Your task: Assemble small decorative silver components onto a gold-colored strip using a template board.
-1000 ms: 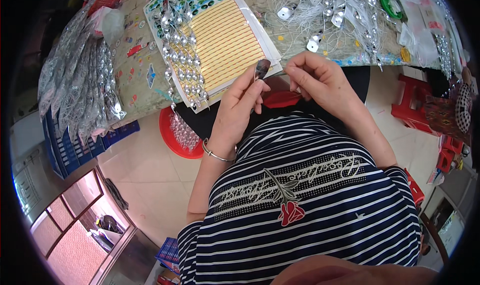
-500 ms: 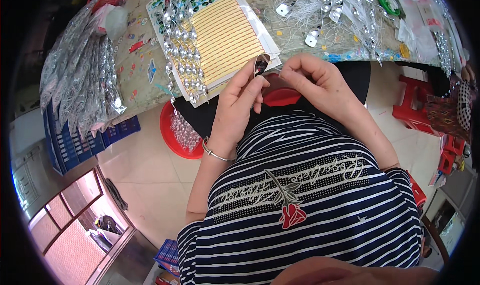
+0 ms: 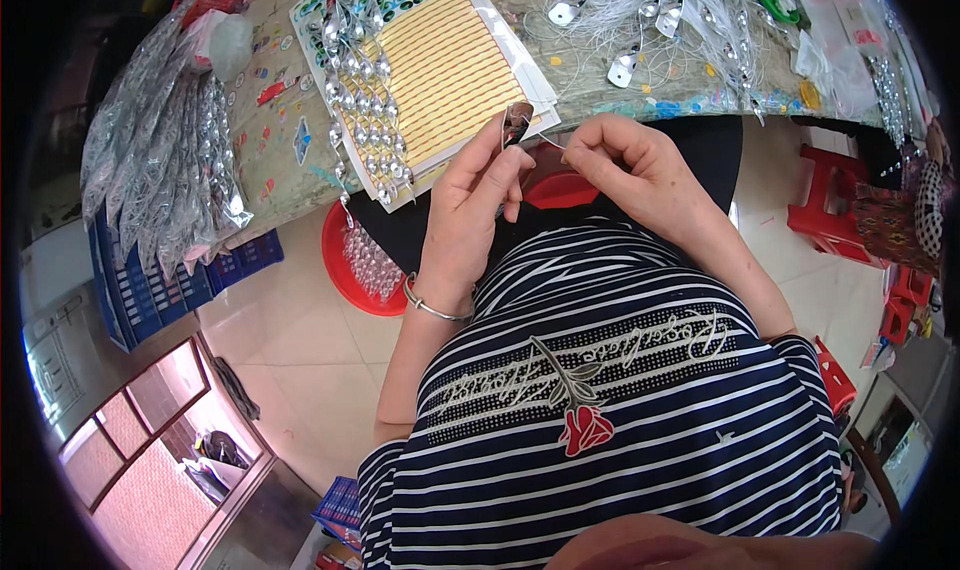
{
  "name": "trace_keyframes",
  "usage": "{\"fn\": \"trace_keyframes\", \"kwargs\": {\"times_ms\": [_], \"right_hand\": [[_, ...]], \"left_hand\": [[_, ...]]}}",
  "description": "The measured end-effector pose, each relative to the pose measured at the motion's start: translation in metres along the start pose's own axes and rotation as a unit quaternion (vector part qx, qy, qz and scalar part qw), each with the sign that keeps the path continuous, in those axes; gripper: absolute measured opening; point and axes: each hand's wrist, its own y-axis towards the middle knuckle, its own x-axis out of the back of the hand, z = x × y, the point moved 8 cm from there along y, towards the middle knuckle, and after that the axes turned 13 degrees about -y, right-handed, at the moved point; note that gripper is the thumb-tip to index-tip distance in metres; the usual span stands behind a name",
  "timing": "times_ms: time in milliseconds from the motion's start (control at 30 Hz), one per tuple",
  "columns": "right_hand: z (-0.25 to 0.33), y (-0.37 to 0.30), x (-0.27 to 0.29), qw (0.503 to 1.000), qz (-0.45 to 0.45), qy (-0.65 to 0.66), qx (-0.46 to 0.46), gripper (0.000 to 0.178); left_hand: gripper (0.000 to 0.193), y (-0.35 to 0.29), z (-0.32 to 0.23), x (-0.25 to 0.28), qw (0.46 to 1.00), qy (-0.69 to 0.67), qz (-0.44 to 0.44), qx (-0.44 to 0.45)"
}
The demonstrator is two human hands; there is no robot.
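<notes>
Between the fingertips of my left hand (image 3: pixel 472 185) is a small shiny mirror-like piece (image 3: pixel 516 120), which looks dark where it reflects. A thin pale thread (image 3: pixel 546 138) runs from this piece toward my right hand (image 3: pixel 628 165), whose thumb and forefinger are pinched together on it. Both hands are held just off the table's near edge, above my lap. Close beyond my left hand lies a yellow sheet (image 3: pixel 450 75) with rows of red dashes. Strands of silver, bead-like pieces (image 3: pixel 375 100) rest along its left side.
Silver drop-shaped pieces with tangled threads (image 3: pixel 622 68) cover the far right of the worktable (image 3: pixel 275 155). Plastic-wrapped silver strands (image 3: pixel 165 160) hang over its left edge, near a blue crate (image 3: pixel 150 295). Below stand a red basin (image 3: pixel 340 265) and a red stool (image 3: pixel 835 205).
The shiny piece has tipped slightly in my left hand, and that hand has shifted a little left. The thread between my hands now shows more clearly.
</notes>
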Motion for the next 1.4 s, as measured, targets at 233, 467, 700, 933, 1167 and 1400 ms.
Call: {"fn": "trace_keyframes", "kwargs": {"times_ms": [233,467,700,933,1167,1400], "right_hand": [[-0.002,0.004,0.0,1.0,-0.003,-0.002,-0.005,0.011],[0.001,0.004,0.0,1.0,0.001,0.008,-0.011,0.011],[0.006,0.004,-0.003,1.0,0.018,0.015,0.002,0.01],[0.007,0.003,-0.005,1.0,0.024,0.019,-0.003,0.009],[0.004,0.002,-0.006,1.0,0.022,0.019,-0.012,0.01],[-0.005,0.005,-0.004,1.0,0.014,0.009,-0.017,0.01]], "left_hand": [[0.04,0.001,0.001,-0.002,1.0,0.007,0.006,0.011],[0.038,0.003,0.006,0.003,1.0,0.001,0.004,0.016],[0.037,0.003,0.008,0.005,1.0,0.009,-0.001,0.027],[0.036,0.003,0.007,0.005,1.0,0.015,-0.003,0.028],[0.033,0.002,0.009,0.005,0.999,0.019,-0.009,0.027],[0.034,0.002,0.008,0.006,0.999,0.007,0.001,0.033]]}}
